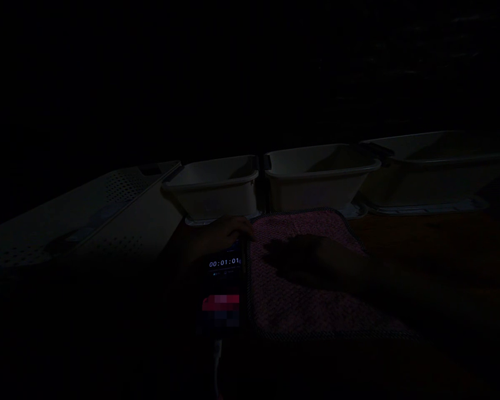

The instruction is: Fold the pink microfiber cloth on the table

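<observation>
Pink dark-edged rectangular textile cloth laid beneath right hand, fingers extended leftward; left hand placed nearest far-left corner, fingers bent, grip indeterminable

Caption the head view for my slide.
Dim scene: right hand over a pink cloth, left hand beside a lit phone, three pale basins behind.

Left hand curled, right hand flat

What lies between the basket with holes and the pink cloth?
In the head view, a phone with a lit screen lies between them; the left hand is at its far end.
</observation>
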### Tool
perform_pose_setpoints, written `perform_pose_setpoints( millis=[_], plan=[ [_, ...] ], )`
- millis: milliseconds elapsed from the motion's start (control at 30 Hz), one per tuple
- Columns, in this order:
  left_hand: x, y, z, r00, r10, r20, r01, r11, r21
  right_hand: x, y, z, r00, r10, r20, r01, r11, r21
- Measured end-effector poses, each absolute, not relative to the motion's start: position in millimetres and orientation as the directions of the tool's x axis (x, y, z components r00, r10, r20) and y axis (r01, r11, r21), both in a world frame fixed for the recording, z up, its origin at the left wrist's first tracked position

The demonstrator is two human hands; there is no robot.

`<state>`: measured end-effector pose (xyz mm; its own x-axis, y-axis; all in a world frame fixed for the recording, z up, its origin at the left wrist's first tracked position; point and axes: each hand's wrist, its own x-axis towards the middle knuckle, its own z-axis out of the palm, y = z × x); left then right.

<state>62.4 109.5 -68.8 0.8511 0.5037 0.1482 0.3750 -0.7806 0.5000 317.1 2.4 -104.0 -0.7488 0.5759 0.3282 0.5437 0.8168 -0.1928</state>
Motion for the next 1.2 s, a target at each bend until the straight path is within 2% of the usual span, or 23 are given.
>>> perform_pose_setpoints(
  millis=[233,400,667,933,1067,1200],
  plan=[
    [61.2,122.5,-76.5,0.885,0.440,0.150,0.311,-0.800,0.513,315.2,-4.4,-92.9,-0.722,0.631,0.283,0.585,0.776,-0.237],
    [60.4,122.0,-75.9,0.878,0.456,0.147,0.319,-0.785,0.531,314.7,-6.1,-92.6,-0.707,0.649,0.281,0.585,0.760,-0.284],
    [62.8,117.6,-73.7,0.873,0.462,0.158,0.336,-0.802,0.493,312.3,-9.7,-85.3,-0.703,0.675,0.222,0.633,0.737,-0.238],
    [62.6,121.0,-74.1,0.881,0.449,0.146,0.326,-0.802,0.500,315.0,-15.7,-72.9,-0.706,0.685,0.181,0.610,0.718,-0.336],
    [62.9,117.6,-71.7,0.880,0.450,0.154,0.323,-0.803,0.502,318.1,-14.7,-75.7,-0.686,0.699,0.203,0.640,0.712,-0.289],
    [62.4,117.9,-72.7,0.878,0.453,0.153,0.322,-0.797,0.511,317.2,-9.7,-83.3,-0.705,0.655,0.271,0.636,0.753,-0.166]
  ],
)
